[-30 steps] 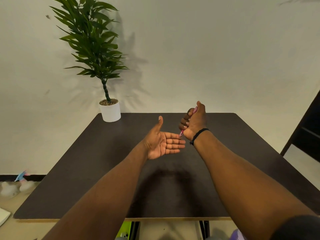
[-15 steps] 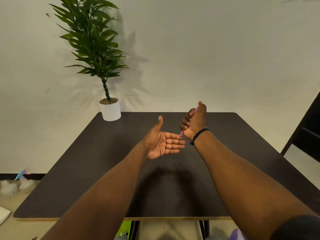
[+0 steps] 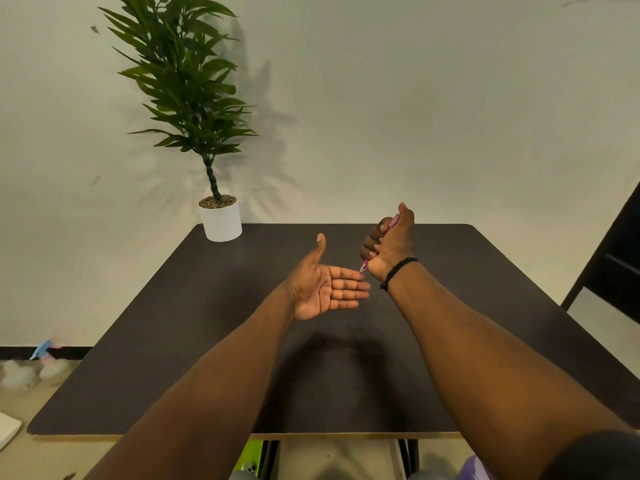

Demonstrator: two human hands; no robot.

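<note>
On the floor at eight o'clock of the frame, a small blue-and-pink object [image 3: 41,349] lies against the dark skirting, too blurred to identify. The corner of a flat white item [image 3: 7,427] shows at the edge below it. A potted plant [image 3: 221,221] in a white pot stands on the far left corner of the dark worktop [image 3: 166,334], at eleven o'clock, its green leaves rising against the pale wall. A person's bare forearms reach in from six o'clock over the middle of the worktop.

The left hand [image 3: 323,289] is held wide open above the surface, palm turned up and toward the right. Its fingers are straight and together, pointing to three o'clock, with the thumb raised to twelve; it holds nothing. Just to its right, a pink pen [image 3: 363,267] sits in the right hand [image 3: 391,247], which is closed in a fist round the barrel, thumb up along the top end. The pen slants from one o'clock down to seven, most of its barrel hidden by the fist. Its tip emerges below the fist at the left hand's index fingertip; whether the two touch cannot be told.

A black band [image 3: 398,270] circles the right wrist. The arms' shadow falls on the worktop at six o'clock beneath the hands. At three o'clock, past the worktop's right edge, a dark piece of furniture [image 3: 616,244] stands at the frame's border.
</note>
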